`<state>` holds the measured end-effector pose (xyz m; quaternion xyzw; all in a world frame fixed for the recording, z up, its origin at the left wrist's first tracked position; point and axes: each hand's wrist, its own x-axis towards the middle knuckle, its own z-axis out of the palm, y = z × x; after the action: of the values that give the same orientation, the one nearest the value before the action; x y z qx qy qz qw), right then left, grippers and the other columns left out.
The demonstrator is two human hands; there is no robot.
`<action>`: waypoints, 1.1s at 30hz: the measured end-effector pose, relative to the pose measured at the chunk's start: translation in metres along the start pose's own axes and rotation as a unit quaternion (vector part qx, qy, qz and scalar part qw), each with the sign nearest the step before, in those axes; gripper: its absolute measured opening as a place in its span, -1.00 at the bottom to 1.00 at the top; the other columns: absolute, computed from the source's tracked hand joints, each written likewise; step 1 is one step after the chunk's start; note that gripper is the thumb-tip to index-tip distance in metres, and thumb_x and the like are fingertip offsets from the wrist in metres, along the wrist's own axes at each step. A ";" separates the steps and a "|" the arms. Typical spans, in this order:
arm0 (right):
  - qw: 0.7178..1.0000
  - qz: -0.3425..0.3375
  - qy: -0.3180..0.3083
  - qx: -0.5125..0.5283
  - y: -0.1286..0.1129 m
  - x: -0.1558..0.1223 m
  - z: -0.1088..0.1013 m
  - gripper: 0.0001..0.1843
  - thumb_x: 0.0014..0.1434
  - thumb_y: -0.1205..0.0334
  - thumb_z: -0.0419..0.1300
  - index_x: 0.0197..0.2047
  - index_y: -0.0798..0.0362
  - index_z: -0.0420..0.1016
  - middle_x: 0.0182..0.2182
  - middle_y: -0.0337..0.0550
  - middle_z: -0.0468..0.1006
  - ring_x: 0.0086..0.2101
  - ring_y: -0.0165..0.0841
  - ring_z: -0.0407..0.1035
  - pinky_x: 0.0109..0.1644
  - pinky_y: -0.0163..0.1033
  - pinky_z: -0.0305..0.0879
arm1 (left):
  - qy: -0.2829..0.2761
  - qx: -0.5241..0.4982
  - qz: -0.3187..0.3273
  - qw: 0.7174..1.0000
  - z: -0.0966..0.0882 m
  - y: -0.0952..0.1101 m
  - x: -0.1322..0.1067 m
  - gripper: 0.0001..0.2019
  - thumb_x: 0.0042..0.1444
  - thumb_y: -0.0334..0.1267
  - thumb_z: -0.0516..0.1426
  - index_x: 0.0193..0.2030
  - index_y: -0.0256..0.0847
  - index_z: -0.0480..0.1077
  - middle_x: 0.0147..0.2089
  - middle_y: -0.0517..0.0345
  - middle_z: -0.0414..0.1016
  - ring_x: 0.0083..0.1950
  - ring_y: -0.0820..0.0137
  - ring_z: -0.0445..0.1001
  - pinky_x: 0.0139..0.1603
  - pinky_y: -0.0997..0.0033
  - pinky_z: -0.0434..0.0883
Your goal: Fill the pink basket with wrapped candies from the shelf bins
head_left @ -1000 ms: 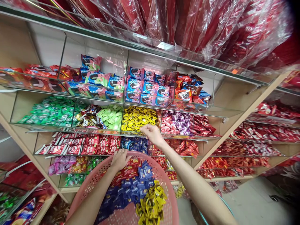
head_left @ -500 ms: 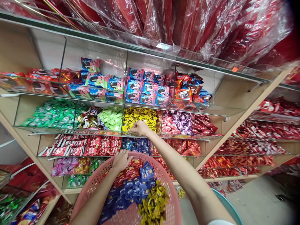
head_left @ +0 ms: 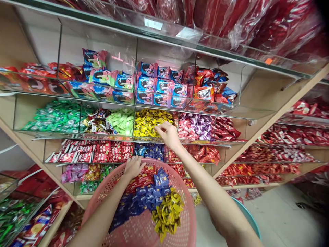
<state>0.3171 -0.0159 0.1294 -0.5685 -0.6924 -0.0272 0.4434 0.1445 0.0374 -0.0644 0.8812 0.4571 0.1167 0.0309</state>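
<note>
My left hand (head_left: pixel 133 167) grips the far rim of a pink perforated plastic basket (head_left: pixel 183 180), its fingers over the edge and thumb on the inner side. In the basket lie red-wrapped sweets (head_left: pixel 141 179), dark blue packets (head_left: pixel 144 199) and a heap of yellow-wrapped sweets (head_left: pixel 168 212). Up at the shelf, my right hand (head_left: pixel 169 134) is at the front right of a compartment of yellow sweets (head_left: pixel 147 123). Its fingers are bent and pressed together; anything between them is hidden.
Glass-fronted shelves hold green sweets (head_left: pixel 60 116), pale green ones (head_left: pixel 122 121), pink and purple ones (head_left: pixel 196 127), and blue-pink biscuit packs (head_left: pixel 146 84). A slanting wooden upright (head_left: pixel 267 128) stands at right. Beneath my right arm shows a teal basket's rim (head_left: pixel 248 214).
My right hand has moved to the right across the front of the yellow sweets. My left hand stays on the basket rim. The view has tilted slightly downward.
</note>
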 end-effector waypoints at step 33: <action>0.889 0.240 -0.386 -0.057 0.009 -0.269 0.010 -0.80 -0.06 0.49 0.07 -0.48 0.03 0.45 -0.35 -0.16 0.49 -0.34 -0.34 0.35 -0.33 -0.33 0.11 | -0.013 -0.004 -0.010 1.000 -0.003 0.002 0.000 -0.56 0.19 0.04 -0.19 -0.02 -0.19 0.29 -0.06 -0.02 0.40 0.01 0.21 0.26 0.00 0.21 0.11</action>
<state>0.3079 -0.2131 -0.0541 -0.7071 -0.6486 0.2629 0.1008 0.1449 0.0361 -0.0608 0.8777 0.4653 0.1066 0.0416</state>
